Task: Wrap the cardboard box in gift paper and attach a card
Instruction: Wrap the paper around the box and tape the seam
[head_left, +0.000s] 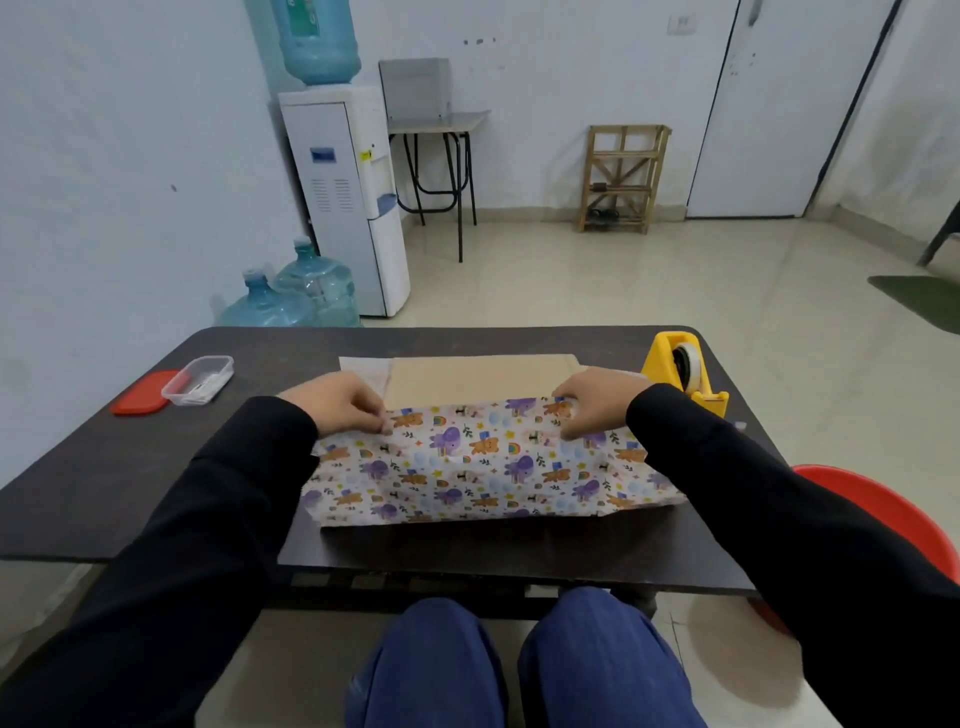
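Left of centre, a red lid (139, 399) and a clear container (198, 380) lie on the table (260, 353). The left hand (337, 402) pinches the far edge of the paper (483, 467) between curled fingers and thumb; the right hand (597, 397) pinches the same edge further right. The box (478, 376) sits mid-table, its near part under the paper, its tan top bare beyond the hands. A tape dispenser (683, 374) stands at right. Likely faults: an uneven pull would skew the sheet; freeing one hand for tape may let the flap slip off.
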